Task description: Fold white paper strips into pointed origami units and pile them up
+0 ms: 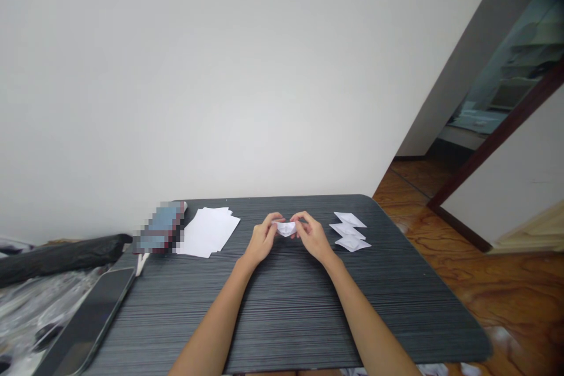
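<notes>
We see a small folded paper [286, 228] at the middle of the desk [299, 311], its two ends pinched by the fingers of the left hand [263, 239] and right hand [312, 235]. It shows too small for us to tell whether its folding is complete. Just beyond the right hand lie three folded pieces [348, 231], similarly pointed, which we judge done. Beyond the left hand, flat white sheets [209, 232] overlap, unfolded; we count those as untouched work. Past them sits a pixelated object [161, 229].
</notes>
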